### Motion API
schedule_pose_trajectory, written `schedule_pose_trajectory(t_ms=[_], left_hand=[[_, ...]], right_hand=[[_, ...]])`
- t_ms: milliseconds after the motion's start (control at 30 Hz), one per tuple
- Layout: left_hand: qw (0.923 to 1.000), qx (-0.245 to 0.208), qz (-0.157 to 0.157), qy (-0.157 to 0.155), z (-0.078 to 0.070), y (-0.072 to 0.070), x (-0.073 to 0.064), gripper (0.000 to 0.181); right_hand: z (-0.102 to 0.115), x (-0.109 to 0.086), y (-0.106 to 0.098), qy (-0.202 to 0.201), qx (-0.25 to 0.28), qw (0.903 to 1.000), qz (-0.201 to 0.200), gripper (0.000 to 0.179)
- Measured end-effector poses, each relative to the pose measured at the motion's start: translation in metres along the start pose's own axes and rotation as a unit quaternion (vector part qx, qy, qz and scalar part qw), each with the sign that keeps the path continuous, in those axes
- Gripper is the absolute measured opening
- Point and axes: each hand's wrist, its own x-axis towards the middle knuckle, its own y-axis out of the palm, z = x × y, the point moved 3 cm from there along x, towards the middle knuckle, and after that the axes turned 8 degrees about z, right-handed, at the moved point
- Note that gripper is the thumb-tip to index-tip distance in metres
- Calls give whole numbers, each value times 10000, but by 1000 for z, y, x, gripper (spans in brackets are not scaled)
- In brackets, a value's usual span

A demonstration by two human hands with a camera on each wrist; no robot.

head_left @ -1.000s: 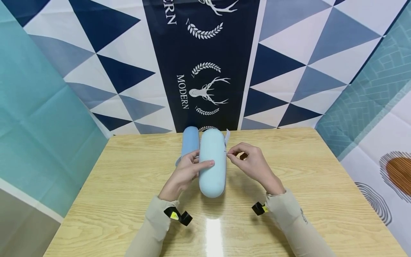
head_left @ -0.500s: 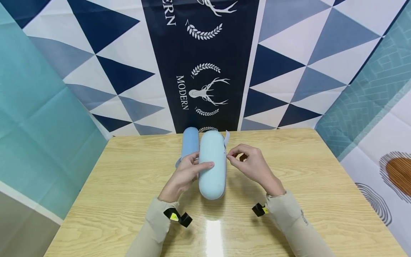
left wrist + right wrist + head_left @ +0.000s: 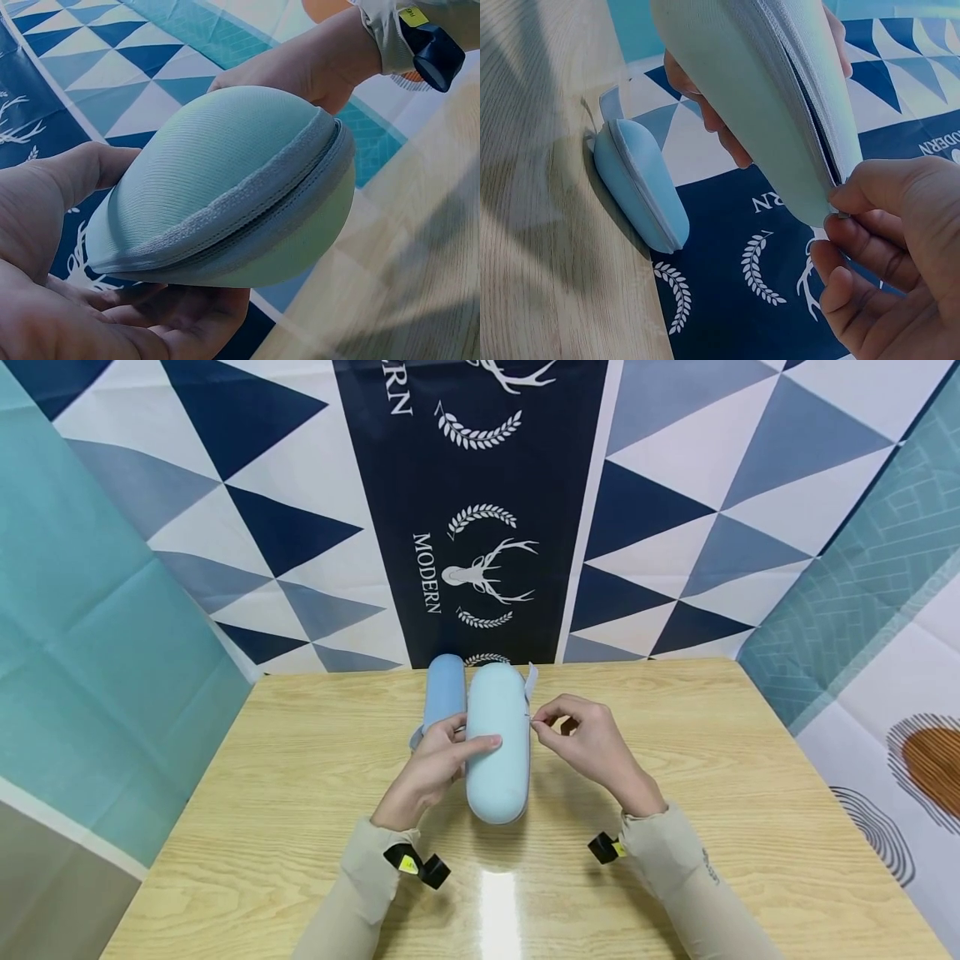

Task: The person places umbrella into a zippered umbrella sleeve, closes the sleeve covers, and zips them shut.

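Left hand (image 3: 429,762), centre of the head view, grips the case (image 3: 497,787), also centre; right hand (image 3: 588,739), right of centre, pinches the zip puller (image 3: 843,215); zip (image 3: 262,196) gapes; advisable: brace the case, draw the puller along the seam; blue case (image 3: 446,687) lies beyond, left of centre.

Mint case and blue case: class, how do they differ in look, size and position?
The mint case is paler and looks larger than the blue case. The left hand holds the mint case, while the blue case rests on the table. Both are rounded and zippered.
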Motion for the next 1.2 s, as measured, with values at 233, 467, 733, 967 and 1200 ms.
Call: schedule_pose_trajectory(t_ms=[233, 467, 733, 967, 1200], left_hand=[[10000, 2, 41, 52, 1, 0, 0, 78], [10000, -33, 16, 12, 0, 1, 0, 78], [10000, -23, 88, 18, 1, 3, -1, 77], [10000, -6, 84, 37, 1, 3, -1, 75], [10000, 10, 87, 37, 2, 3, 0, 75]], right_hand=[[-1, 0, 0, 7, -39, 10000, 14, 6], [-2, 0, -1, -3, -24, 10000, 25, 5], [-1, 0, -2, -50, -131, 9999, 9, 7], [-1, -1, -3, -57, -169, 9998, 35, 7], [-1, -1, -4, -104, -182, 9998, 33, 7]])
